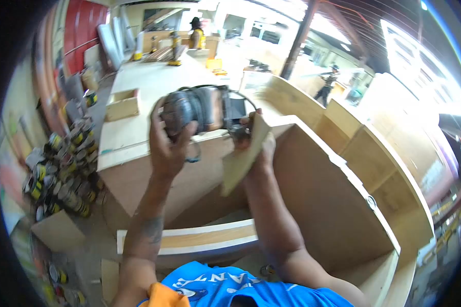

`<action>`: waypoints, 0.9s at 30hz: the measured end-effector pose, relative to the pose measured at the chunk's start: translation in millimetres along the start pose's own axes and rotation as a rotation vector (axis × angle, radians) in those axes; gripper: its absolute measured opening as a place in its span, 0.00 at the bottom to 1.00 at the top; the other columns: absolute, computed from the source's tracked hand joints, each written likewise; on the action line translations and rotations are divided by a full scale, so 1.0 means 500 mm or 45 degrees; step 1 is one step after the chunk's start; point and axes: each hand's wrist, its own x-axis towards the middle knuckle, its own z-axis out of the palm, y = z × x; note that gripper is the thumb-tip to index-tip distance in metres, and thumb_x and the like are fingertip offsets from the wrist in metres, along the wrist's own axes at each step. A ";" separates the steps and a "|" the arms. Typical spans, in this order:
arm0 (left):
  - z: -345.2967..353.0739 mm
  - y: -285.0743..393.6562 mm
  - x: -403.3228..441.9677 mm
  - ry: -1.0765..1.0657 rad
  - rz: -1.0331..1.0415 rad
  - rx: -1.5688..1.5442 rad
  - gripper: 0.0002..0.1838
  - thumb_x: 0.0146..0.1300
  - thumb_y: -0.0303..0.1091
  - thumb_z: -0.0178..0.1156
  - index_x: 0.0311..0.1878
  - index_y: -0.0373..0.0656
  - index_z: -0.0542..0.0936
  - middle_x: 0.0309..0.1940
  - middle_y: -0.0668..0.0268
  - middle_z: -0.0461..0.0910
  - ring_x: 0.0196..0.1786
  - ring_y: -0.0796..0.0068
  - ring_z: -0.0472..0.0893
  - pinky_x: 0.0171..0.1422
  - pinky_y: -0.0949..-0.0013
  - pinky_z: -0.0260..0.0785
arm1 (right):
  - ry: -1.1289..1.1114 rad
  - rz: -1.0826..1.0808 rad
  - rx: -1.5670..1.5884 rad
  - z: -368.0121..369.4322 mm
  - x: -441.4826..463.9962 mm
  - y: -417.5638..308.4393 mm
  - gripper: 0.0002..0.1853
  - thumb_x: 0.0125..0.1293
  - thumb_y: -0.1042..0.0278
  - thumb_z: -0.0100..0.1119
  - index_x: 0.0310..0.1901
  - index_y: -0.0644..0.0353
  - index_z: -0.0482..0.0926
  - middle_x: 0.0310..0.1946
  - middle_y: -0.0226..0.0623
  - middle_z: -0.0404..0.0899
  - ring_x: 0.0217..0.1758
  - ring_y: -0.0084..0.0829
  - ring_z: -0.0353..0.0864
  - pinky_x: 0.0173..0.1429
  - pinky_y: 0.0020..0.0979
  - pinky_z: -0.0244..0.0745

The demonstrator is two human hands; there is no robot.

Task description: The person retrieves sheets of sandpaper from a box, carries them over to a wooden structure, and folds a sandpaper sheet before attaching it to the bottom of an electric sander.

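Two hands were up in the middle of the head view, and between them hung a dark power tool (205,110), motion-blurred, its long axis running left to right across the frame. Look at the left hand (169,146): thumb and fingers curled around the tool's rounded left end, so from that grip the body stretched away to the right. Over on the right of centre, the right hand (266,149) had a thin pale board (243,158) pinched in its hold, tilted, with its lower corner pointing down and left. Its fingers sat right by the tool's far end; whether they gripped that too, blur made impossible to tell. So the left hand was the nearer, in contact, the tool above and between both wrists, and below it gaped an open wooden cabinet (312,179).
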 end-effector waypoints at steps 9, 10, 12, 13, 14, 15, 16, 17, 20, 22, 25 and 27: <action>-0.056 0.006 -0.003 -0.382 -0.039 -0.067 0.43 0.65 0.43 0.71 0.77 0.37 0.60 0.58 0.53 0.76 0.58 0.65 0.80 0.60 0.64 0.77 | -0.248 -0.856 -1.550 -0.063 0.211 -0.169 0.18 0.76 0.54 0.56 0.46 0.62 0.85 0.34 0.41 0.86 0.37 0.35 0.85 0.43 0.38 0.78; -0.056 0.015 -0.009 -0.363 -0.229 -0.346 0.43 0.66 0.43 0.70 0.77 0.37 0.59 0.57 0.55 0.76 0.56 0.70 0.81 0.56 0.68 0.78 | -0.215 -0.789 -2.141 -0.090 0.240 -0.135 0.18 0.76 0.54 0.52 0.46 0.58 0.86 0.35 0.46 0.87 0.40 0.45 0.88 0.45 0.44 0.81; -0.061 0.010 -0.005 -0.283 -0.219 -0.425 0.44 0.67 0.42 0.70 0.78 0.37 0.58 0.56 0.57 0.76 0.55 0.74 0.81 0.53 0.71 0.78 | -1.074 -0.456 -3.014 -0.157 0.217 -0.062 0.16 0.72 0.55 0.52 0.42 0.51 0.88 0.37 0.49 0.87 0.41 0.50 0.87 0.48 0.47 0.82; -0.075 0.007 0.002 -0.203 -0.199 -0.513 0.44 0.67 0.42 0.70 0.78 0.38 0.57 0.55 0.58 0.76 0.54 0.78 0.81 0.50 0.75 0.78 | -1.327 -0.390 -2.727 -0.157 0.155 -0.085 0.13 0.70 0.56 0.57 0.41 0.52 0.88 0.37 0.48 0.87 0.41 0.50 0.87 0.47 0.45 0.82; -0.101 0.005 0.008 -0.187 -0.212 -0.423 0.44 0.67 0.41 0.70 0.78 0.37 0.57 0.55 0.57 0.76 0.55 0.74 0.80 0.54 0.70 0.79 | -1.566 -0.260 -2.410 -0.156 0.091 -0.109 0.11 0.68 0.57 0.63 0.41 0.53 0.87 0.38 0.46 0.86 0.40 0.49 0.86 0.47 0.42 0.82; -0.120 0.004 0.017 -0.138 -0.194 -0.395 0.44 0.67 0.41 0.70 0.78 0.37 0.57 0.55 0.57 0.76 0.55 0.74 0.80 0.54 0.70 0.79 | -1.773 -0.091 -2.108 -0.156 0.027 -0.133 0.10 0.65 0.58 0.69 0.41 0.54 0.87 0.38 0.45 0.86 0.39 0.49 0.85 0.47 0.40 0.81; -0.135 0.004 0.030 -0.133 -0.068 -0.245 0.43 0.67 0.40 0.70 0.78 0.37 0.57 0.56 0.57 0.76 0.55 0.72 0.80 0.56 0.68 0.78 | -1.804 0.037 -2.097 -0.100 0.003 -0.208 0.12 0.66 0.56 0.69 0.43 0.56 0.87 0.37 0.46 0.86 0.40 0.49 0.86 0.47 0.40 0.81; -0.146 0.005 0.041 -0.150 0.046 -0.095 0.43 0.66 0.39 0.70 0.77 0.36 0.58 0.56 0.56 0.76 0.56 0.70 0.80 0.58 0.67 0.78 | -1.815 0.179 -2.077 -0.079 -0.007 -0.276 0.15 0.67 0.54 0.70 0.46 0.57 0.86 0.36 0.47 0.85 0.40 0.48 0.86 0.47 0.40 0.81; -0.166 0.008 0.038 -0.280 -0.022 0.038 0.44 0.65 0.42 0.70 0.77 0.36 0.59 0.58 0.54 0.74 0.58 0.66 0.79 0.62 0.65 0.75 | -0.909 -0.795 -1.661 -0.112 0.085 -0.445 0.13 0.70 0.56 0.64 0.42 0.59 0.83 0.31 0.36 0.81 0.31 0.33 0.81 0.40 0.34 0.78; -0.181 -0.004 0.032 -0.420 -0.009 0.135 0.44 0.66 0.47 0.69 0.77 0.37 0.59 0.60 0.53 0.73 0.56 0.67 0.79 0.56 0.68 0.77 | -0.263 -0.992 -1.248 -0.107 0.191 -0.527 0.11 0.76 0.59 0.58 0.43 0.58 0.80 0.27 0.31 0.74 0.26 0.25 0.74 0.35 0.28 0.73; -0.182 -0.020 -0.005 -0.412 -0.220 -0.224 0.44 0.68 0.49 0.68 0.78 0.38 0.59 0.58 0.56 0.74 0.51 0.73 0.80 0.50 0.71 0.78 | -0.403 -1.447 -2.099 -0.255 0.530 -0.517 0.07 0.71 0.68 0.56 0.44 0.61 0.81 0.30 0.37 0.80 0.34 0.31 0.81 0.44 0.37 0.79; -0.172 -0.022 -0.033 -0.371 -0.253 -0.383 0.41 0.72 0.49 0.64 0.78 0.39 0.59 0.56 0.59 0.76 0.46 0.79 0.81 0.46 0.75 0.77 | -0.572 -0.517 -2.881 -0.209 0.371 -0.344 0.12 0.66 0.67 0.53 0.43 0.54 0.86 0.39 0.46 0.86 0.43 0.43 0.86 0.48 0.43 0.80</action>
